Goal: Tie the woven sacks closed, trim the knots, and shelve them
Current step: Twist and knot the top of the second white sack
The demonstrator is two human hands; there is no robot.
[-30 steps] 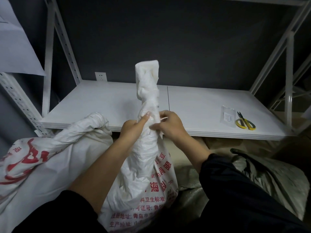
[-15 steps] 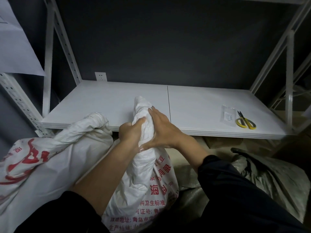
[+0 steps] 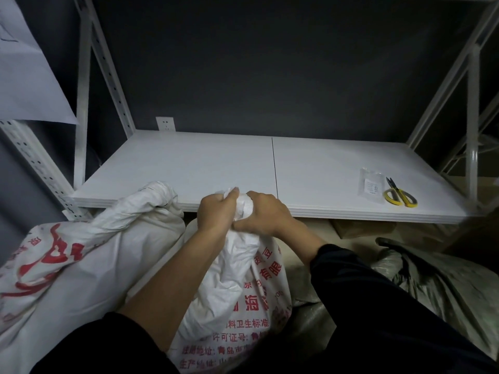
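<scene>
Shelf (image 3: 189, 168) front edge: L hand (image 3: 214, 215), R hand (image 3: 267, 215) grip closed round sack neck (image 3: 243, 209), prob. bunching it to knot. Scissors (image 3: 400, 197) at front-right corner for trimming.

the white sack (image 3: 237, 306) in the middle carries red chinese print down its front. near the top two large characters read "有限", and below them stands a large "海", with the characters beside it lost in folds. smaller lines follow: "料卫生标准", then "许可证号:", then a line ending "地址: 青岛市", and last "生产地址: 山", cut off at the fold. the second sack (image 3: 67, 265) on the left bears red marks too creased to read. a clear packet (image 3: 372, 188) on the shelf (image 3: 189, 168) has a white label, its print too small to read.
</scene>
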